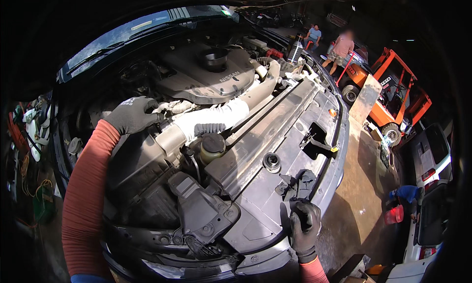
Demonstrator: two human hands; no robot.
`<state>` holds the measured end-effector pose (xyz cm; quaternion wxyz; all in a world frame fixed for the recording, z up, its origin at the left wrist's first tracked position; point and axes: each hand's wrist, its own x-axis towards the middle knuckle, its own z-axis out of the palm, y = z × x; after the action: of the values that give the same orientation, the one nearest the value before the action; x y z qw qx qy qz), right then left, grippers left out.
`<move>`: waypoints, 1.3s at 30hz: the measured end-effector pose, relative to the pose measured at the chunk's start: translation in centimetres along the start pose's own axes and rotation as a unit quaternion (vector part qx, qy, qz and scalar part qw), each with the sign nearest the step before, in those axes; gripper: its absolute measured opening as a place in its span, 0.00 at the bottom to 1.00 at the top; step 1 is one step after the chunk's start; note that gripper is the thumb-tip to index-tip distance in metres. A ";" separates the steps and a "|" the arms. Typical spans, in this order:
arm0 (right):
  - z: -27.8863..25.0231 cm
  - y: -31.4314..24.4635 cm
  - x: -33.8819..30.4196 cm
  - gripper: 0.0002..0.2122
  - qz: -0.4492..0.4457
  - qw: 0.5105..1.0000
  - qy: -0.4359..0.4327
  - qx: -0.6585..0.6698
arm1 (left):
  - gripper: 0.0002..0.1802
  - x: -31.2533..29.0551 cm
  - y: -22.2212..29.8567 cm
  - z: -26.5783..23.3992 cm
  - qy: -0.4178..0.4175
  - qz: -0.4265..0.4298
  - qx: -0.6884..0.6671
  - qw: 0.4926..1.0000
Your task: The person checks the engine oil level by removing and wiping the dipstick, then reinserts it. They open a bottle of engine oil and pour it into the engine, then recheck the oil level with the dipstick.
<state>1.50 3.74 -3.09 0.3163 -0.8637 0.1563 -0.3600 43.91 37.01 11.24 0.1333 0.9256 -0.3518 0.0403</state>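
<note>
My left hand (132, 116), in a dark grey glove, rests at the left of the engine bay, beside the air intake duct (169, 138). Its fingers are stretched loosely toward a pale ribbed hose (177, 107), and nothing shows in them. Over the front edge of the car, my right hand (306, 226) is curled, with a dark gap between thumb and fingers; I make out no object there. Just beyond it lies a crumpled dark cloth (300, 183) on the front panel. A round black cap (271, 161) sits close to the cloth.
A black funnel (215, 58) stands in the engine cover (206, 76). A reservoir with a black lid (213, 143) sits near the duct. Beyond the car are an orange forklift (393, 96), two people, and another person by a red bucket (394, 214) and white vehicle (427, 155).
</note>
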 end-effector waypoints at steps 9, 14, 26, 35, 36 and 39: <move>-0.2 -0.1 -0.3 0.12 -0.044 0.999 0.014 -0.010 | 0.29 -24.3 11.7 0.6 -0.004 0.087 -0.202 0.976; -0.8 0.1 -0.3 0.13 -0.072 0.997 0.007 0.020 | 0.23 -34.2 16.1 5.6 0.156 -0.196 -0.470 0.847; -1.4 2.7 -1.0 0.18 -0.166 0.979 -0.082 0.083 | 0.15 -33.9 17.5 11.3 0.357 -0.262 -0.243 0.863; -3.1 1.6 0.9 0.21 -0.261 0.952 -0.120 0.108 | 0.18 -33.5 17.6 11.3 0.355 -0.298 -0.259 0.847; -4.0 0.6 1.7 0.21 -0.304 0.940 -0.087 0.130 | 0.18 -33.5 17.6 11.3 0.350 -0.305 -0.254 0.849; -8.6 -3.9 5.3 0.21 -0.386 0.909 -0.144 0.067 | 0.16 -33.5 17.6 11.3 0.348 -0.296 -0.255 0.852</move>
<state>-0.87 0.32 6.87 0.2284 -0.8760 -0.2608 -0.3355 6.98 42.73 -1.42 0.4837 0.8452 0.0099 0.2272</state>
